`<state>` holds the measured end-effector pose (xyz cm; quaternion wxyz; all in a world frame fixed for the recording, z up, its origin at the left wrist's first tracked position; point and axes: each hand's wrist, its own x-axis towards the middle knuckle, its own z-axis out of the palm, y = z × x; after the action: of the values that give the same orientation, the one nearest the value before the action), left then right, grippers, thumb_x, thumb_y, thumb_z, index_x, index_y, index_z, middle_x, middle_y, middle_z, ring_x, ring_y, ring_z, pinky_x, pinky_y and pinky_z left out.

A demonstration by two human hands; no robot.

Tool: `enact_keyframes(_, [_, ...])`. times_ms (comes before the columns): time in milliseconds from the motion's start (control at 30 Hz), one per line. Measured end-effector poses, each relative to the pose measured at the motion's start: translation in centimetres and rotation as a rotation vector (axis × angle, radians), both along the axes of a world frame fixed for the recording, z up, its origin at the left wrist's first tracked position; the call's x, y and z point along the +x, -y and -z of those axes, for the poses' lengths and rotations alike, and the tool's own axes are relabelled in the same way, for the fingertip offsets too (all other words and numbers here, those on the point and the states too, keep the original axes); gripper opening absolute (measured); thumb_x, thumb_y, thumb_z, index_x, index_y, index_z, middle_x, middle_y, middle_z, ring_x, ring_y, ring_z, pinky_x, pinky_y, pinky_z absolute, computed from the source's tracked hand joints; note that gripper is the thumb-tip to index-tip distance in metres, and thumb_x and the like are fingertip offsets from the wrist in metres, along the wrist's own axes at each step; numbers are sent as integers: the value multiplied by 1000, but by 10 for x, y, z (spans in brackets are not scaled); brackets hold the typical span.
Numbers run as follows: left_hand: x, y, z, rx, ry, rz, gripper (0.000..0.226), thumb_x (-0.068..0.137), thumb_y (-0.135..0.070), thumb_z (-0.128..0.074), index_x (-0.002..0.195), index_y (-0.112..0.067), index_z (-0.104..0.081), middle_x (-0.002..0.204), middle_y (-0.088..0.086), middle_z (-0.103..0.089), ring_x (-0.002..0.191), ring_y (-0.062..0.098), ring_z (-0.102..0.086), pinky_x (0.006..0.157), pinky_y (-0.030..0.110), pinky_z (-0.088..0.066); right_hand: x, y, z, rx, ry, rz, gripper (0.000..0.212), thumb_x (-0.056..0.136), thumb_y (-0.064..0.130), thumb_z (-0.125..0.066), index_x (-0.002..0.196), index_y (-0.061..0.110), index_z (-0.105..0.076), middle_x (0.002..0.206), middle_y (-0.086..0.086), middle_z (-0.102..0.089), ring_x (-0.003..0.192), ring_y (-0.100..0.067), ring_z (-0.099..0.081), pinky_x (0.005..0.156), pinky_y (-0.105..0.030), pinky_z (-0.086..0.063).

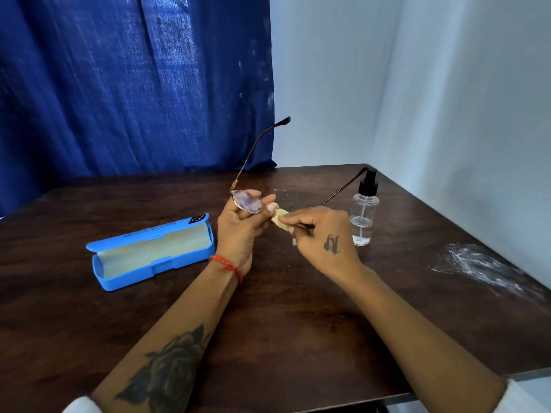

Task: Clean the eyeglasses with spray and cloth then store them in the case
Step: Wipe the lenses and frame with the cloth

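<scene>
Just right of the open blue plastic glasses case on the dark wooden bench, the left hand grips gold-rimmed round eyeglasses while the right hand pinches a beige cloth over one lens, near the clear spray bottle.

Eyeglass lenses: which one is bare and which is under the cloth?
The lens by the left hand is bare; the other is hidden under the beige cloth pinched by the right hand.

A dark wooden table fills the lower view, with a white powdery smear near its right edge. A blue curtain hangs behind its far-left edge, beside a pale wall.
</scene>
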<state>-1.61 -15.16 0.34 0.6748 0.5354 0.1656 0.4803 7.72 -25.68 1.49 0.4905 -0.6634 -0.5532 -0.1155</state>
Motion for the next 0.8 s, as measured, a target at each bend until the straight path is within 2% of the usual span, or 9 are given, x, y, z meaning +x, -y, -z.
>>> enact_keyframes(133, [0,1,-2,-14,1,30,30,77,0,-65,99,-20,-57,104,6,-69,98,19,-67,82,32,-57,2,1,1,-43,175,89,27,66,-8,-62,82,9,-76,79,-10,-75,74,-28,-65,68,-40,-56])
enact_keyframes(267, [1,1,-1,-59,14,36,29,74,-3,-67,97,-18,-58,104,8,-70,100,18,-67,81,31,-57,1,0,2,12,314,141,30,63,-14,-65,87,2,-73,80,-13,-74,70,-31,-64,66,-35,-57])
enact_keyframes(367, [2,0,0,-48,-14,45,27,76,-5,-67,97,-19,-58,103,6,-71,99,16,-67,80,29,-57,-2,-5,2,38,318,107,31,65,-15,-65,92,0,-72,87,-15,-73,76,-31,-65,71,-35,-56])
enact_keyframes(500, [0,-1,0,-42,-10,16,25,77,-5,-66,96,-20,-58,101,3,-71,96,15,-68,81,30,-55,-3,-6,2,24,160,-1,32,69,-11,-66,96,6,-72,95,-10,-74,91,-25,-66,87,-32,-51])
enact_keyframes(633, [-1,-1,-1,-40,-9,11,25,78,-5,-66,95,-20,-58,100,1,-71,92,13,-69,80,30,-55,1,-1,0,-4,-16,-38,28,70,-9,-65,90,9,-74,89,-9,-75,75,-21,-68,75,-37,-57])
enact_keyframes(800, [1,-1,-1,-60,11,39,28,76,0,-66,96,-17,-58,101,4,-71,97,16,-68,78,30,-58,2,1,2,-84,221,129,29,68,-5,-60,87,8,-75,82,-10,-75,77,-28,-63,71,-32,-53])
